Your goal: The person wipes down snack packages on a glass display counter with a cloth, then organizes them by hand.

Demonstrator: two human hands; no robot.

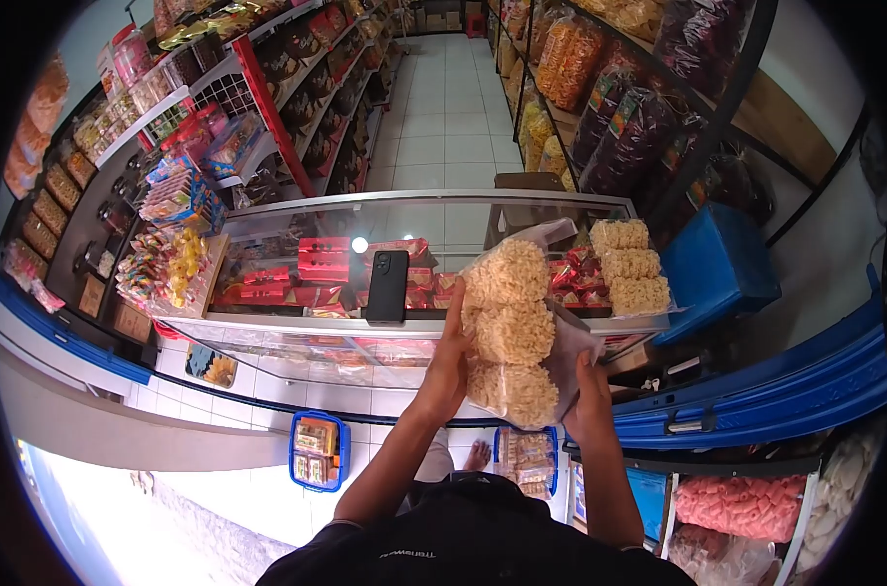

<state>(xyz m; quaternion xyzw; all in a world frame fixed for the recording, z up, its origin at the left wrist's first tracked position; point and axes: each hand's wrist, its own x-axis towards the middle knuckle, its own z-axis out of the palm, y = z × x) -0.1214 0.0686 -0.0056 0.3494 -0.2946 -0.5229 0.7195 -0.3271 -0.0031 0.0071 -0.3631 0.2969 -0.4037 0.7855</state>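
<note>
A clear plastic pack of pale yellow, curly blocks that look like dried noodles is tilted above the front of the glass counter. My left hand grips its left side, fingers along the plastic. On the other side, my right hand is closed on a loose, whitish translucent part of the wrapping. A similar pack lies on the counter's right end. To the left of my left hand, a black phone rests on the glass top.
The glass counter holds red packets. Lollipops stand at its left end, and a blue container at its right. Blue baskets of packaged goods sit on the floor. Stocked shelves flank a tiled aisle.
</note>
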